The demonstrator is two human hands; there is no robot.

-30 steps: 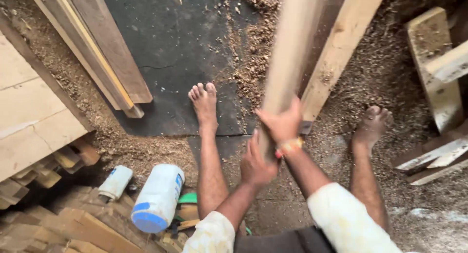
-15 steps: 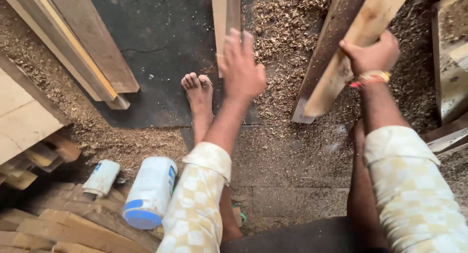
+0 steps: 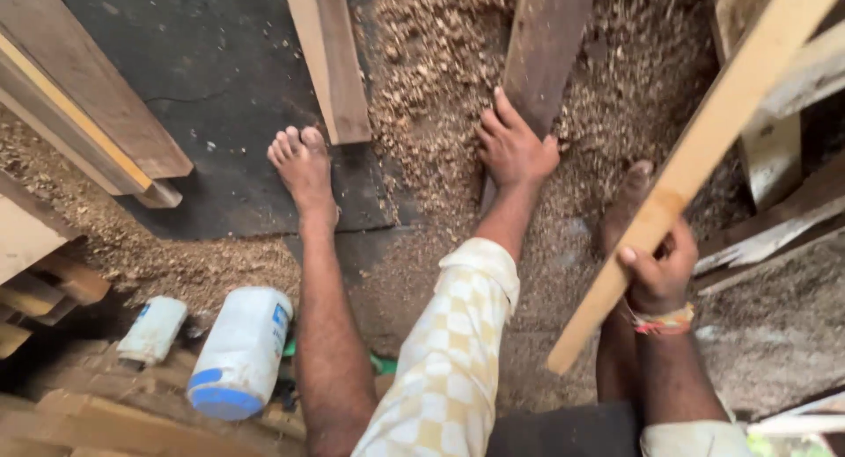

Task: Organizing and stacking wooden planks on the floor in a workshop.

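Two planks being handled over a sawdust floor [image 3: 440, 87].
Right hand [image 3: 658, 268] is gripping the pale plank [image 3: 695, 158] closed-fisted, tilting it clear; left hand [image 3: 515, 145] is pressing open-fingered on the dark plank [image 3: 550, 43], steadying it.

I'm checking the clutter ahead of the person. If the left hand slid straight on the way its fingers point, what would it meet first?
The left hand already lies on the dark plank; it would probably just run along it, then the sawdust.

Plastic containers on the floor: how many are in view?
2. A large white jug with a blue cap lies on its side by the left leg; a small white bottle lies just left of it. Others may be hidden under the lumber.
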